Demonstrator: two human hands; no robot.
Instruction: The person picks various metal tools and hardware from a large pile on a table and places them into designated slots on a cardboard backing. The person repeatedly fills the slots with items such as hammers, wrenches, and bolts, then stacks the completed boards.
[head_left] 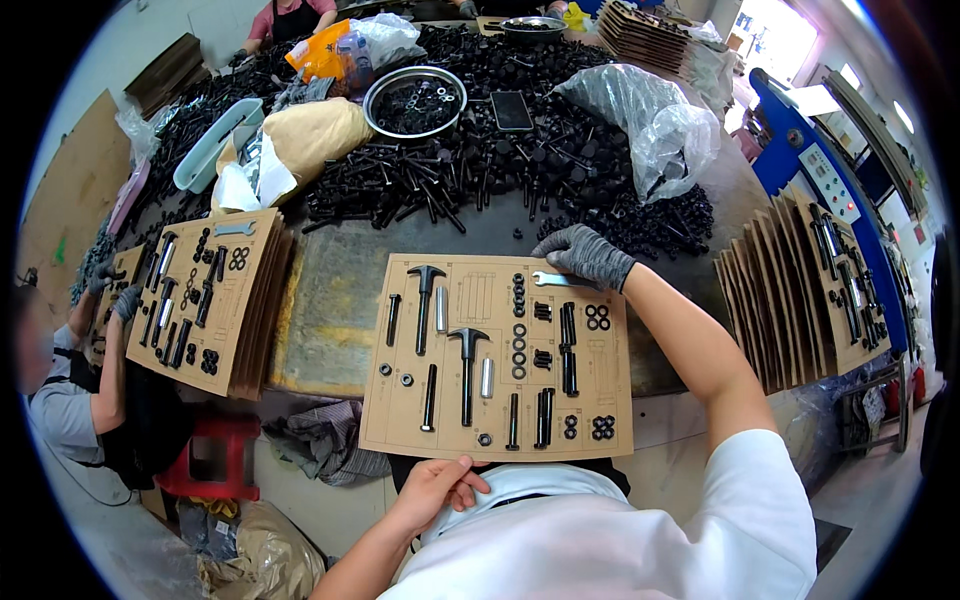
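Observation:
A brown cardboard sheet (460, 300) rests tilted between the bench edge and my lap. Fixed on it are black bolts (430, 398), two T-handled black bolts (467, 375), silver sleeves (487, 378), nuts, rings and a small open-ended wrench (562, 280). My right hand (588, 255), in a grey knit glove, grips the sheet's top edge beside the wrench; its fingertips are partly hidden. Bare and palm up, my left hand (445, 490) lies just below the sheet's lower edge by my white shirt. Its fingers are loosely bent, with nothing seen in them.
Piled black bolts (430, 180) cover the bench's far half, with a metal bowl (415, 102), phone (512, 111) and plastic bag (650, 130) on them. Stacked filled cardboard sheets stand left (255, 310) and right (775, 300). A co-worker (85, 390) handles sheets at left, near a red stool (212, 455).

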